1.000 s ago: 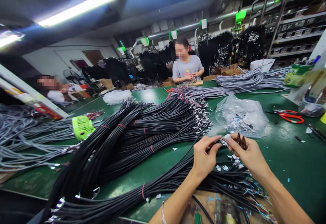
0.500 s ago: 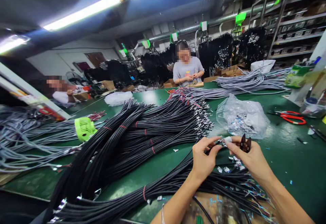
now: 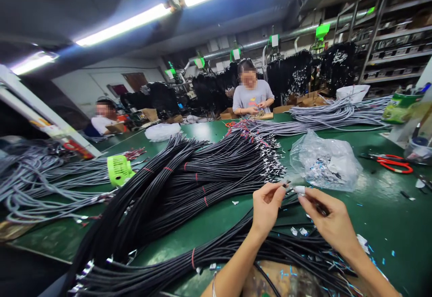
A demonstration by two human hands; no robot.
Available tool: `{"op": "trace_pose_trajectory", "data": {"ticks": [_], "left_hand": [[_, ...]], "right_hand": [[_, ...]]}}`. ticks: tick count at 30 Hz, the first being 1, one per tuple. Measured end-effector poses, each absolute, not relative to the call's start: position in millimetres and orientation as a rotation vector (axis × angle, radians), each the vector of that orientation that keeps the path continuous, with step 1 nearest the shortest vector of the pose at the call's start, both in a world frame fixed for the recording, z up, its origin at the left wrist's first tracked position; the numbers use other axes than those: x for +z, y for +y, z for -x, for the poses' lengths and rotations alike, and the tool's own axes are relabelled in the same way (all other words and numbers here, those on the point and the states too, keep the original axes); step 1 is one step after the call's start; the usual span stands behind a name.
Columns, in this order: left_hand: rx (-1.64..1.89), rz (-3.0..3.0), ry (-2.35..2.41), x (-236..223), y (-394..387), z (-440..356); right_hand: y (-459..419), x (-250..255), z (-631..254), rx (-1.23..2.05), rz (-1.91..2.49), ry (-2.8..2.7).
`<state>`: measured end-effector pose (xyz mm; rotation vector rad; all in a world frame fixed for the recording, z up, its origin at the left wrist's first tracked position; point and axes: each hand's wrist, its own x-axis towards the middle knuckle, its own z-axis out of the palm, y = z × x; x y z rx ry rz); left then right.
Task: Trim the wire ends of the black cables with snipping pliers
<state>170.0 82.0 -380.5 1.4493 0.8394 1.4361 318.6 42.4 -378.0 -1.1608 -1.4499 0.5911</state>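
Observation:
My left hand (image 3: 266,207) pinches the end of a black cable (image 3: 236,222) that runs off to the lower left. My right hand (image 3: 329,219) meets it, thumb and finger closed on a small white connector (image 3: 299,190) at the cable's tip; a dark tool lies across its palm. Both hands hover just above the green table (image 3: 388,207). A bundle of black cables (image 3: 189,175) with red ties fans out to the left. More black cables (image 3: 236,252) with coloured wire ends run under my wrists.
A clear plastic bag of small parts (image 3: 326,159) lies right behind my hands. Red-handled scissors (image 3: 393,162) lie at the right, a green fan (image 3: 119,170) at the left. Grey cable bundles (image 3: 337,114) lie at the back. Two other people sit at the far side.
The view has tilted and shifted a little. My right hand has turned, so the dark tool's tips no longer stick up. Both hands stay joined at the cable end.

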Motion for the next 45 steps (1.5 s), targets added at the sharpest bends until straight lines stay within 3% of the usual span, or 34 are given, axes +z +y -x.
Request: {"op": "trace_pose_trajectory", "data": {"ticks": [20, 35, 45], "left_hand": [[1.474, -1.912, 0.832, -370.8, 63.5, -167.1], [1.087, -1.626, 0.732, -386.9, 68.0, -177.7], [1.059, -1.549, 0.776, -382.3, 70.6, -173.6]], "right_hand": [[46.7, -382.3, -324.5, 0.818, 1.138, -1.432], [55.1, -396.3, -316.0, 1.033, 1.09, -1.37], [49.0, -382.1, -324.6, 0.645, 1.305, -1.449]]}}
